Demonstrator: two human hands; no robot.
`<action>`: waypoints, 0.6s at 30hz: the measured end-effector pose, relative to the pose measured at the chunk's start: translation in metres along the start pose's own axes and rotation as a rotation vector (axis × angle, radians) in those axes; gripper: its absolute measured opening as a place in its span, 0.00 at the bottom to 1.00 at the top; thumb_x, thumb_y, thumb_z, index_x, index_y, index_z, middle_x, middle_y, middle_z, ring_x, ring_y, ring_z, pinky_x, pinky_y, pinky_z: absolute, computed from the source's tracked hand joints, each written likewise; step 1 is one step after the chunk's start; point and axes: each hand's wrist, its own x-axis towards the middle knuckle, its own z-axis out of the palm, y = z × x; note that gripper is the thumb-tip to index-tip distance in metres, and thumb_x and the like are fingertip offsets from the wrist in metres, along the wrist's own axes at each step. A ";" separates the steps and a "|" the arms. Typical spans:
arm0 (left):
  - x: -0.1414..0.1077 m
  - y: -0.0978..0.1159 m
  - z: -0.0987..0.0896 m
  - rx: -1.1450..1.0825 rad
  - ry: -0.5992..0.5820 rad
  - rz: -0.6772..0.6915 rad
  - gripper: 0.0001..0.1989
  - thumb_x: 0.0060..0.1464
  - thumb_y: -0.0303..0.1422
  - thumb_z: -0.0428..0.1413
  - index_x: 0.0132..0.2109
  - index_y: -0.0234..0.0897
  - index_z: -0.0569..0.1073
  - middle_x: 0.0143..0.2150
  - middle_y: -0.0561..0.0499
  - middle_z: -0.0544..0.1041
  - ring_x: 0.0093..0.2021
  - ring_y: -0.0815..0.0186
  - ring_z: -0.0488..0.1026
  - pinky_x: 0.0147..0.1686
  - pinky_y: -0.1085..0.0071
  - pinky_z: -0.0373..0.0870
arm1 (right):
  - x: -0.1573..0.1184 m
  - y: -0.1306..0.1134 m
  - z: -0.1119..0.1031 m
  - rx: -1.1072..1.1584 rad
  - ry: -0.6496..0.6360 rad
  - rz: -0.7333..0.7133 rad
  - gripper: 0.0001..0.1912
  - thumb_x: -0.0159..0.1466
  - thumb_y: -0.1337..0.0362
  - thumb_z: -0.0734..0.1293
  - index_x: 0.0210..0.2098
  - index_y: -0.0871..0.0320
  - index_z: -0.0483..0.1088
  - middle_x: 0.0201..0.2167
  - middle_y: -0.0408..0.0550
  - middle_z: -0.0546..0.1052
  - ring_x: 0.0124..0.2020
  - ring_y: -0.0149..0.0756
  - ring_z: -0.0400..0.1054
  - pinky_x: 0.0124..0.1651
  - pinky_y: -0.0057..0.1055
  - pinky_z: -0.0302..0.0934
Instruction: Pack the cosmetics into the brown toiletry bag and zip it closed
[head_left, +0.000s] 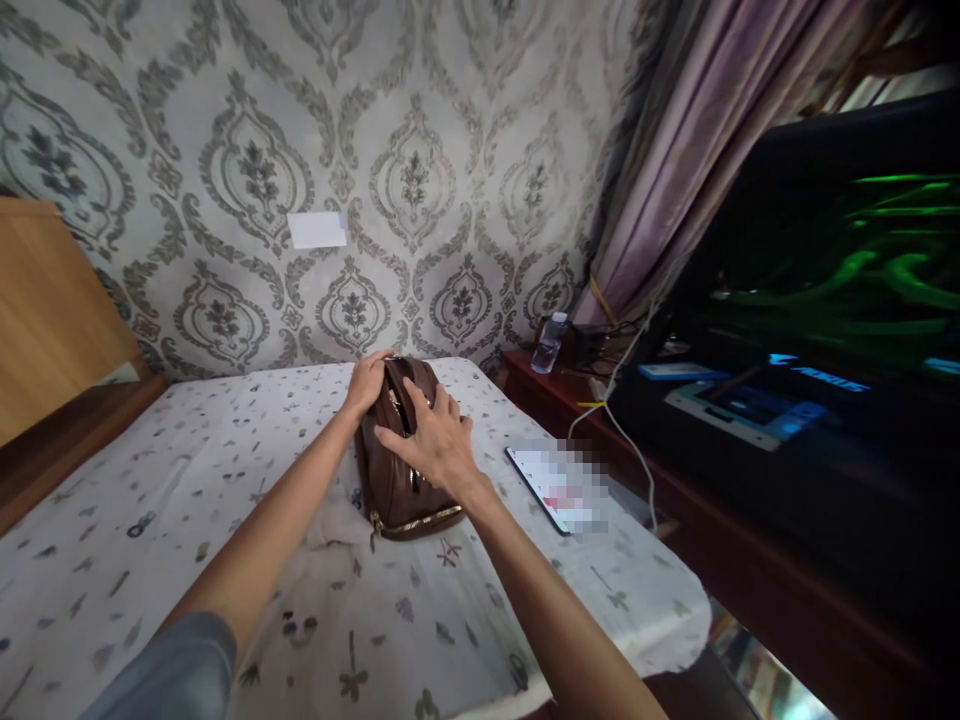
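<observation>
A brown leather bag [386, 470] with gold zippers lies on the patterned white sheet in front of me. My left hand [367, 382] grips its far left edge, the fingertips partly out of sight behind it. Over the middle of the bag, my right hand [433, 440] has its thumb and fingers spread apart, near a zipped slit that looks partly open. Nothing shows between those fingers, though some fingertips seem to touch the leather. A gold zipper [420, 523] runs along the bag's near edge, with its pull at the left corner.
Right of the bag lies a phone [551, 495] with a lit, blurred screen. A clear bottle [549, 343] stands on a dark red ledge [517, 365] beside cables [637, 350]. Farther right is a black computer case [825, 300] with green lights. A wooden headboard [60, 310] stands left.
</observation>
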 end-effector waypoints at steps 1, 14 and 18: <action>-0.003 0.001 0.000 -0.019 0.009 0.013 0.29 0.61 0.29 0.41 0.60 0.33 0.78 0.64 0.47 0.78 0.66 0.64 0.72 0.69 0.69 0.62 | 0.000 -0.001 0.000 -0.001 -0.004 -0.003 0.45 0.63 0.39 0.70 0.74 0.45 0.56 0.72 0.66 0.60 0.70 0.66 0.58 0.62 0.65 0.56; -0.019 0.023 0.011 0.217 0.058 0.008 0.25 0.72 0.35 0.37 0.55 0.37 0.78 0.57 0.44 0.81 0.64 0.59 0.72 0.69 0.63 0.61 | -0.001 -0.002 0.001 -0.050 -0.019 -0.027 0.44 0.65 0.38 0.68 0.74 0.48 0.59 0.72 0.67 0.61 0.70 0.69 0.57 0.63 0.67 0.55; -0.020 0.026 0.010 0.254 0.051 -0.008 0.24 0.73 0.38 0.38 0.54 0.36 0.77 0.58 0.42 0.80 0.65 0.57 0.71 0.69 0.61 0.60 | -0.001 -0.003 0.001 -0.063 -0.021 -0.030 0.43 0.66 0.38 0.67 0.74 0.49 0.58 0.72 0.69 0.61 0.70 0.69 0.57 0.63 0.67 0.55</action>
